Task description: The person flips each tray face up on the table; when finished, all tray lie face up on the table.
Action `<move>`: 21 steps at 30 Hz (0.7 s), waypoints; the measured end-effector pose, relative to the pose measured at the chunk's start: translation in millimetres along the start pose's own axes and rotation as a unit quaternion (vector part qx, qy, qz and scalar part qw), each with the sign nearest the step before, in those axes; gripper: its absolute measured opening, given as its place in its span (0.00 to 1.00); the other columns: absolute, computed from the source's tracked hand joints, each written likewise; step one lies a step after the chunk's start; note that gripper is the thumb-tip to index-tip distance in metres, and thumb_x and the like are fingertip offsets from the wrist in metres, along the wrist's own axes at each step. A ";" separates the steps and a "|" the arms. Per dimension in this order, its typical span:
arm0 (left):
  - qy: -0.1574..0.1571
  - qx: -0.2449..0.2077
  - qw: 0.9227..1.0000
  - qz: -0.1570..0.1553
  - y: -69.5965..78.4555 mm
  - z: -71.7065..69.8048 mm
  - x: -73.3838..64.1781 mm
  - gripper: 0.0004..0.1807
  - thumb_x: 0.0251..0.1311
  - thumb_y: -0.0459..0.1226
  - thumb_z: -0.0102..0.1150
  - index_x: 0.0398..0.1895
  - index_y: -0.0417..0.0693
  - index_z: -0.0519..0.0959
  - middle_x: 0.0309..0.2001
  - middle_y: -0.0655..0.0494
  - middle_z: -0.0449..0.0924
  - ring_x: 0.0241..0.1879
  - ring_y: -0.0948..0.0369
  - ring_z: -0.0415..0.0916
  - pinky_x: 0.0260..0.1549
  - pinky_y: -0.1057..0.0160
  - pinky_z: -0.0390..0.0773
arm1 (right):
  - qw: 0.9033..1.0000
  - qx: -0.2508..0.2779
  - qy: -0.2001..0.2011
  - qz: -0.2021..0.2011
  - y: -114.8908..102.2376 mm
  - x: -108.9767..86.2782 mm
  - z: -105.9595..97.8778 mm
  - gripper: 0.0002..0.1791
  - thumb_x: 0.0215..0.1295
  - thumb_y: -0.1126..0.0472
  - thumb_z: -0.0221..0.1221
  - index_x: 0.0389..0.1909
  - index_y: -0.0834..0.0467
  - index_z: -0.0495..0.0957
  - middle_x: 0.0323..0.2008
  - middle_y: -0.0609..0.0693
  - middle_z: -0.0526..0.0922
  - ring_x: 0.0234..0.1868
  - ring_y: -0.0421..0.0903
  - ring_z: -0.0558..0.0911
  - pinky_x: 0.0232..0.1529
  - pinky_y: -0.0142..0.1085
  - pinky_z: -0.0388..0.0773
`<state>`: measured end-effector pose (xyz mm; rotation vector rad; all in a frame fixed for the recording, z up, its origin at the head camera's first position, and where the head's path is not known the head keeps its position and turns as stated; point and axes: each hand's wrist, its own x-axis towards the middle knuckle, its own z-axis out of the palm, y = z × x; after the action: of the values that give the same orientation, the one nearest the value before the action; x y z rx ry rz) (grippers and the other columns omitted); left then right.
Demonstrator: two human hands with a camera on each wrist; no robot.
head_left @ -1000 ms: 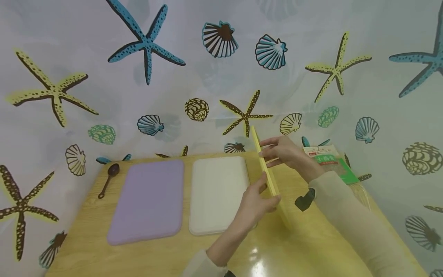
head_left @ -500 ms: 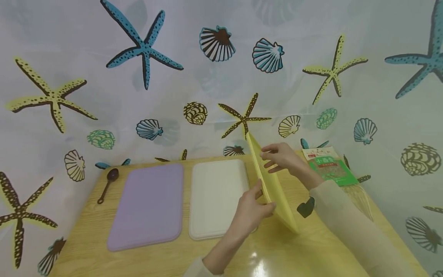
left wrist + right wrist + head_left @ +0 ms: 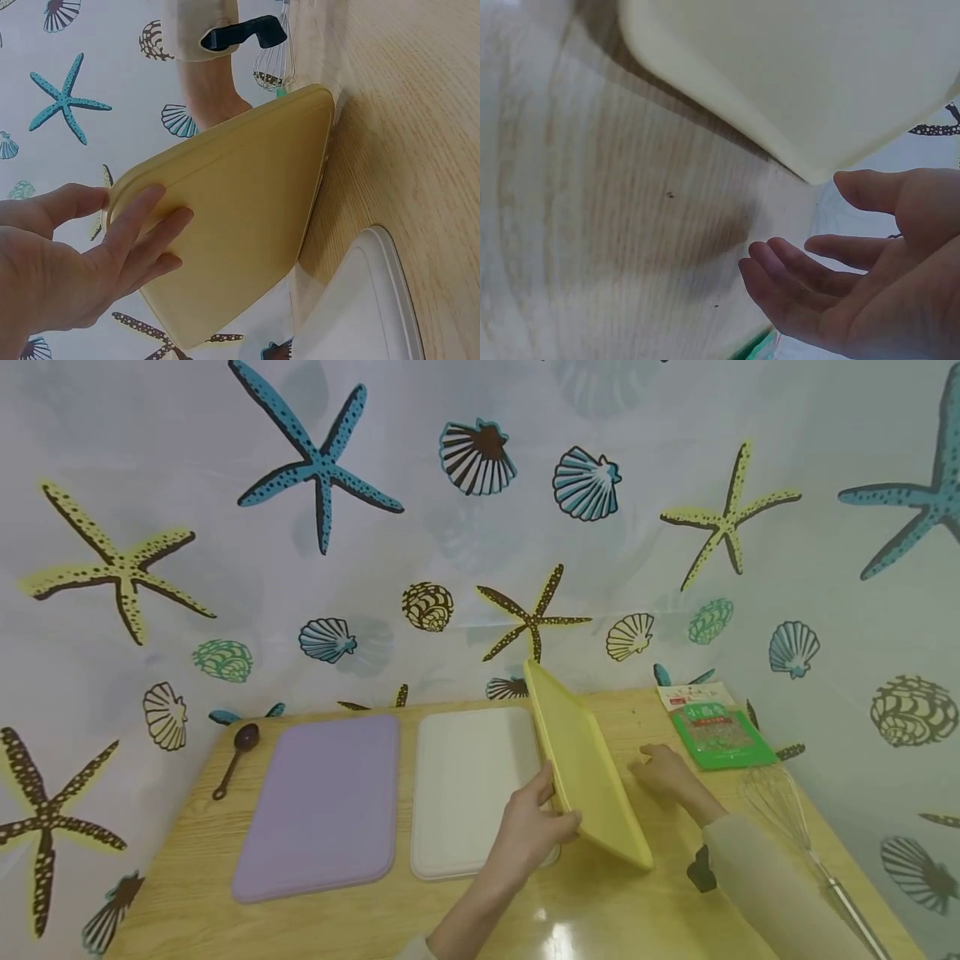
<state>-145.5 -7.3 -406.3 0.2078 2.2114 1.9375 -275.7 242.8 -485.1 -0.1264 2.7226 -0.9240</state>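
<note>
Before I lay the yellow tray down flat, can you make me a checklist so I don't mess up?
1. Left hand holding the yellow tray: ok, gripping its raised edge.
2. Right hand holding nothing: ok.
3. Yellow tray flat: not ok, it's tilted.
4. Room to lower it without bumping the white tray: cannot tell, they look close together.
5. Green packet and wire whisk apart from the yellow tray: ok, both lie off to the right.

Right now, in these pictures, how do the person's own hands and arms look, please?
Both the left hand and right hand are bare; no glove or ring shows. The right sleeve is plain cream, with a black piece at the cuff. Of the left sleeve, only a pale edge shows.
</note>
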 end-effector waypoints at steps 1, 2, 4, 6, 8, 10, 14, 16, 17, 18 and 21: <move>0.000 -0.002 1.000 -0.001 0.0 -0.2 -0.2 0.45 0.56 0.31 0.61 0.74 0.34 0.48 0.67 0.26 0.55 0.30 0.57 0.84 0.49 0.52 0.80 | 1.000 -0.001 -0.004 -0.002 2.6 -0.9 1.6 0.32 0.71 0.58 0.49 0.62 0.81 0.59 0.58 0.79 0.68 0.57 0.72 0.71 0.58 0.60 0.71; 0.000 -0.003 1.000 -0.002 -0.2 -0.3 -0.3 0.45 0.56 0.31 0.61 0.74 0.34 0.48 0.67 0.26 0.55 0.31 0.56 0.84 0.50 0.50 0.79 | 1.000 0.000 -0.009 -0.006 4.3 -1.9 2.5 0.31 0.71 0.58 0.50 0.61 0.82 0.59 0.57 0.79 0.68 0.57 0.72 0.71 0.57 0.59 0.72; 0.000 -0.003 1.000 -0.004 -0.1 -1.0 0.1 0.45 0.56 0.31 0.61 0.74 0.35 0.48 0.67 0.26 0.56 0.32 0.55 0.84 0.52 0.48 0.77 | 1.000 0.007 -0.021 -0.012 5.0 -4.4 2.1 0.31 0.71 0.58 0.50 0.60 0.83 0.60 0.57 0.79 0.68 0.56 0.71 0.73 0.54 0.58 0.75; 0.002 -0.007 1.000 -0.008 0.8 -1.9 0.5 0.44 0.57 0.31 0.61 0.74 0.35 0.49 0.67 0.26 0.57 0.33 0.54 0.84 0.53 0.46 0.76 | 0.999 0.033 -0.036 -0.014 3.9 -7.1 1.0 0.32 0.70 0.59 0.51 0.60 0.84 0.59 0.56 0.80 0.68 0.52 0.68 0.76 0.49 0.55 0.79; 0.004 -0.018 1.000 -0.011 1.7 -3.1 1.6 0.44 0.57 0.31 0.61 0.74 0.35 0.49 0.67 0.27 0.57 0.33 0.53 0.84 0.52 0.47 0.77 | 0.997 0.066 -0.047 -0.007 2.5 -8.5 -0.5 0.32 0.71 0.59 0.52 0.61 0.84 0.58 0.52 0.79 0.72 0.45 0.63 0.80 0.43 0.51 0.83; 0.006 -0.035 0.999 -0.012 2.7 -4.3 2.2 0.43 0.58 0.31 0.60 0.74 0.35 0.48 0.67 0.27 0.57 0.32 0.52 0.84 0.49 0.49 0.80 | 0.994 0.093 -0.053 -0.005 2.2 -9.4 -1.5 0.32 0.71 0.60 0.52 0.60 0.85 0.58 0.45 0.75 0.77 0.37 0.57 0.82 0.38 0.48 0.85; 0.007 -0.067 0.998 -0.014 1.8 -6.1 1.8 0.43 0.59 0.29 0.59 0.74 0.34 0.47 0.67 0.27 0.58 0.35 0.51 0.84 0.38 0.60 0.84 | 0.988 0.140 -0.066 -0.001 6.3 -9.8 -0.3 0.27 0.70 0.63 0.52 0.55 0.85 0.62 0.33 0.64 0.81 0.29 0.51 0.83 0.35 0.45 0.85; 0.010 -0.072 0.997 -0.014 1.0 -7.0 1.0 0.42 0.60 0.29 0.59 0.74 0.34 0.47 0.66 0.28 0.59 0.36 0.50 0.84 0.37 0.61 0.84 | 0.986 0.153 -0.071 0.001 8.3 -10.0 0.6 0.26 0.69 0.64 0.53 0.55 0.84 0.64 0.33 0.63 0.83 0.29 0.52 0.84 0.35 0.45 0.85; 0.011 -0.070 0.997 -0.015 0.6 -7.5 0.6 0.42 0.60 0.29 0.58 0.74 0.34 0.48 0.66 0.28 0.60 0.36 0.50 0.84 0.36 0.62 0.84 | 0.985 0.157 -0.072 0.005 9.0 -9.9 1.0 0.25 0.68 0.65 0.54 0.55 0.83 0.65 0.32 0.62 0.83 0.29 0.52 0.85 0.35 0.45 0.85; 0.012 -0.067 0.998 -0.015 0.3 -8.0 0.2 0.42 0.60 0.29 0.59 0.74 0.34 0.48 0.65 0.28 0.61 0.35 0.50 0.84 0.36 0.62 0.84 | 0.985 0.157 -0.071 0.005 9.5 -9.9 1.2 0.27 0.68 0.65 0.54 0.58 0.83 0.63 0.33 0.62 0.84 0.30 0.53 0.85 0.34 0.45 0.85; 0.016 -0.058 0.998 -0.019 0.0 -9.7 -0.6 0.41 0.60 0.30 0.59 0.73 0.34 0.49 0.64 0.29 0.64 0.32 0.51 0.84 0.38 0.60 0.84 | 0.986 0.151 -0.073 0.006 10.7 -8.7 1.5 0.25 0.66 0.66 0.54 0.57 0.81 0.66 0.32 0.60 0.85 0.30 0.52 0.85 0.33 0.44 0.85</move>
<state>-147.2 -16.8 -405.1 0.1165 2.0971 2.0559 -266.8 251.9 -490.8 -0.1121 2.4148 -1.2574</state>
